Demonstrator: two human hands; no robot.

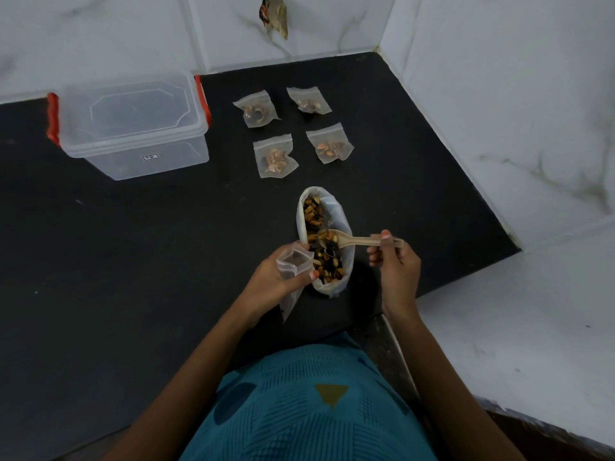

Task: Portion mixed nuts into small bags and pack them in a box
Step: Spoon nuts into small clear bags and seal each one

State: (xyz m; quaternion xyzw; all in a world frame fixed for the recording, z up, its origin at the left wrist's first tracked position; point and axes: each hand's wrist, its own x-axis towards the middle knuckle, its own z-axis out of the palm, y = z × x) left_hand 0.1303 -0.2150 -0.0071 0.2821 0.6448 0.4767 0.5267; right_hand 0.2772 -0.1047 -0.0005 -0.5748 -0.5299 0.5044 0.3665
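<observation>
A large open bag of mixed nuts (pixel 324 239) lies on the black counter (pixel 133 261) in front of me. My left hand (pixel 278 282) grips a small empty clear bag (pixel 293 261), held open at its mouth, just left of the big bag. My right hand (pixel 394 261) pinches the handle of a wooden spoon (pixel 359 240); its bowl carries a few nuts above the big bag. Several small filled bags (pixel 275 157) lie farther back on the counter.
A clear plastic box (pixel 133 128) with red latches and its lid on stands at the back left. White marble walls (pixel 499 94) close off the back and right. A white ledge (pixel 532 311) sits at the right.
</observation>
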